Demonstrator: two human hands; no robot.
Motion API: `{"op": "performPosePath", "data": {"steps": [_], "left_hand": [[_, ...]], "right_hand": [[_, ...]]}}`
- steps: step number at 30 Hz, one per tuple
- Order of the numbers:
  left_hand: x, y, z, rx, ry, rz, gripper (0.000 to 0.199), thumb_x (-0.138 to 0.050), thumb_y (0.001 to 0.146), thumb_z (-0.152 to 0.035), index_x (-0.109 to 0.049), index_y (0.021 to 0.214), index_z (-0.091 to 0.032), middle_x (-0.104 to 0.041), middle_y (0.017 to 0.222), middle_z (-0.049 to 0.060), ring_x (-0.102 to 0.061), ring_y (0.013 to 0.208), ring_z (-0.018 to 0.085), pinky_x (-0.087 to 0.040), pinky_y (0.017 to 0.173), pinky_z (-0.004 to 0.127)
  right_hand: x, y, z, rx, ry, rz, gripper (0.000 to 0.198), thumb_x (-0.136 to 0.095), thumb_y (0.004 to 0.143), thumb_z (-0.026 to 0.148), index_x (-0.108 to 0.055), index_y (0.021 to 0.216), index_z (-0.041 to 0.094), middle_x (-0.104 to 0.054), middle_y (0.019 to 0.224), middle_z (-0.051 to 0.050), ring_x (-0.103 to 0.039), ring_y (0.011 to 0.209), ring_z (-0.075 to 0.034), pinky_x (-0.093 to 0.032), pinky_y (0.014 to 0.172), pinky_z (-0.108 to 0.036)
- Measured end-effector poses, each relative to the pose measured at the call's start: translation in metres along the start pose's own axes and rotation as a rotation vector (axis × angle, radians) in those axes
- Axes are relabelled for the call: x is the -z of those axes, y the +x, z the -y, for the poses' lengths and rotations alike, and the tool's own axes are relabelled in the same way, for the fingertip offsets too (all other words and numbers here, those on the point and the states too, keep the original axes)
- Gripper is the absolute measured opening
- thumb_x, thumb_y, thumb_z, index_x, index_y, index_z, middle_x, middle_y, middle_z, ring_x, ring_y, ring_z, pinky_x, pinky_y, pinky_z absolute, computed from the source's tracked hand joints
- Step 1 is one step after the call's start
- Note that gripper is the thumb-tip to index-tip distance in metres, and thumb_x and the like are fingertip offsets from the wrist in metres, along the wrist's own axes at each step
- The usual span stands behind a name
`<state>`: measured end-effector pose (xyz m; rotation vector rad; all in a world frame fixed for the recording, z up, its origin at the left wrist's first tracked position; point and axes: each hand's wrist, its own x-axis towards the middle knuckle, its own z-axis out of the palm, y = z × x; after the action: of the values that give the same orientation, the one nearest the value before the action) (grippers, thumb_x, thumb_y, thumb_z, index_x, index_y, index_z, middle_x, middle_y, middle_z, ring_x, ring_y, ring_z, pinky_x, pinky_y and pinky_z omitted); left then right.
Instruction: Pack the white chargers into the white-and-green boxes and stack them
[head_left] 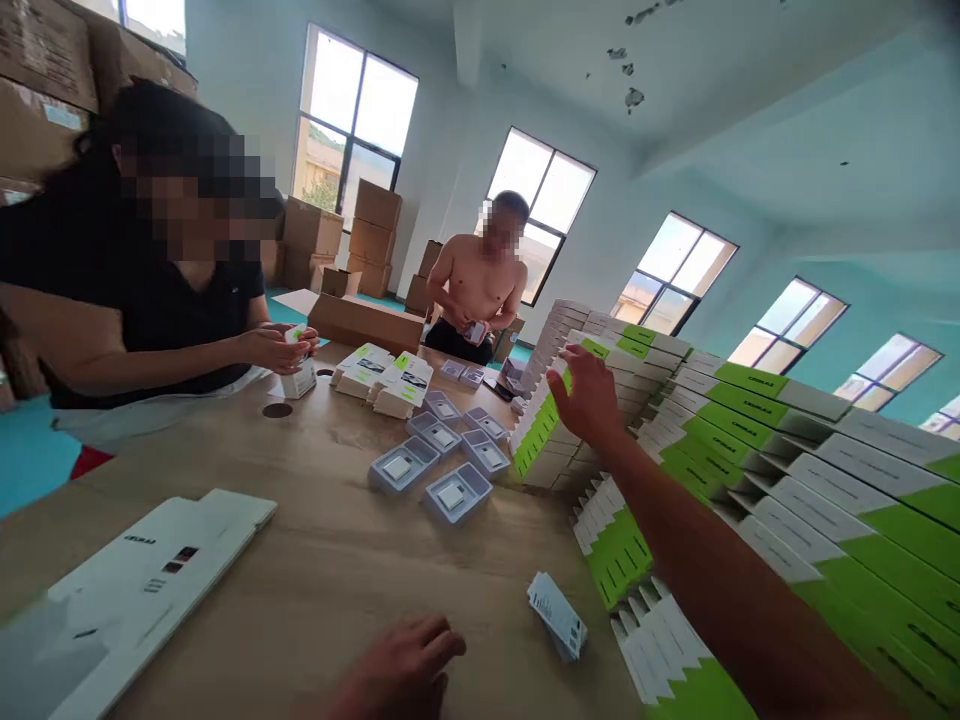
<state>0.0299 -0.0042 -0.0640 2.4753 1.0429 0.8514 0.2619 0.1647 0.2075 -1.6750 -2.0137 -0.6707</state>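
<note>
My right hand (592, 395) reaches out to the near end of the stacked white-and-green boxes (544, 430). Its thumb and fingers are spread, at the upper edge of the stack; whether they touch it I cannot tell. My left hand (405, 665) is low over the wooden table (315, 560), its fingers loosely bent and nothing seen in them. Several clear plastic trays (457, 490), each with a small white item inside, lie beyond it. To its right is a small pile of printed cards (556, 612).
More stacked boxes (750, 420) line the right side. Flat white printed cartons (150, 580) lie at the left. Across the table, one person holds a small box (298, 378) near white-and-green packages (397, 385). Another person stands farther back by an open cardboard box (367, 328).
</note>
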Motion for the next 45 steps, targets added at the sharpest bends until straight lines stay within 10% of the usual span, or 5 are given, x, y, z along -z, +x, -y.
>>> {"op": "performPosePath", "data": {"steps": [8, 23, 32, 37, 45], "left_hand": [[0.033, -0.005, -0.036, -0.103, -0.013, 0.025, 0.010, -0.060, 0.082, -0.015, -0.063, 0.076, -0.023, -0.072, 0.075, -0.001, -0.068, 0.069, 0.015, -0.053, 0.071, 0.023], [0.232, -0.131, 0.055, 0.999, 0.617, -0.361, 0.041, -0.061, 0.089, -0.035, -0.059, 0.121, -0.010, -0.067, 0.110, 0.021, -0.064, 0.106, 0.040, -0.054, 0.085, 0.049], [0.193, -0.095, -0.017, 0.337, 0.294, -0.217, 0.045, -0.060, 0.093, -0.056, -0.059, 0.126, -0.025, -0.057, 0.134, 0.011, -0.062, 0.119, 0.030, -0.054, 0.094, 0.039], [0.167, -0.086, -0.043, 0.225, 0.297, -0.003, 0.134, -0.094, 0.051, -0.056, -0.022, 0.160, -0.029, -0.038, 0.159, 0.016, -0.039, 0.142, 0.045, -0.037, 0.116, 0.057], [0.144, -0.075, -0.074, 0.082, 0.577, 0.131, 0.124, -0.067, 0.055, -0.004, -0.010, 0.163, -0.024, -0.034, 0.164, 0.017, -0.027, 0.152, 0.041, -0.014, 0.124, 0.065]], "right_hand": [[-0.130, -0.244, 0.121, 0.229, 0.515, 0.329, 0.041, -0.066, 0.088, 0.021, -0.063, 0.129, 0.018, -0.063, 0.139, -0.017, -0.060, 0.127, -0.033, -0.051, 0.105, -0.051], [-0.123, -0.257, 0.122, 0.134, 0.789, 0.375, 0.028, -0.060, 0.092, 0.031, -0.072, 0.113, 0.019, -0.067, 0.134, -0.016, -0.058, 0.128, -0.036, -0.045, 0.105, -0.059], [-0.037, -0.222, 0.178, -0.287, 1.968, 0.942, 0.062, -0.067, 0.083, 0.069, -0.065, 0.118, 0.018, -0.071, 0.091, -0.008, -0.065, 0.073, -0.019, -0.051, 0.052, -0.027], [-0.019, -0.248, 0.178, -0.483, 2.169, 0.871, 0.061, -0.069, 0.079, 0.073, -0.068, 0.100, 0.016, -0.067, 0.075, -0.002, -0.058, 0.059, -0.014, -0.049, 0.050, -0.025], [0.004, -0.269, 0.136, -0.275, 1.939, 0.917, 0.042, -0.082, 0.075, 0.056, -0.076, 0.077, 0.014, -0.069, 0.070, 0.001, -0.052, 0.059, -0.010, -0.039, 0.058, -0.022]]}}
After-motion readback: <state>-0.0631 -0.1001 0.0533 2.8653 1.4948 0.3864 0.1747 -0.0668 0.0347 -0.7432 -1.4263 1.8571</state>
